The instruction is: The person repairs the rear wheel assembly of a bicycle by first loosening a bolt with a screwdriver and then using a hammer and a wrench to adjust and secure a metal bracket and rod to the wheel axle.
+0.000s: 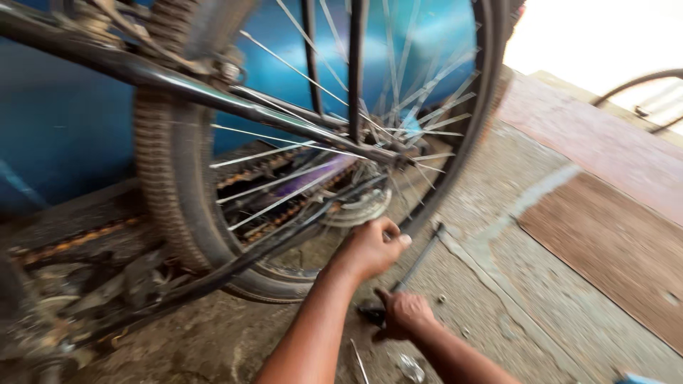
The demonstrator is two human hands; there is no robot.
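— Where is the wheel placed?
— On the floor, before the wall; the chain is seen behind its spokes.
— And the tool?
— It is laid on the floor, right of the wheel, beneath the hands.

Black knobbly-treaded tyre, silver spokes, rusty orange chain, blue wall.
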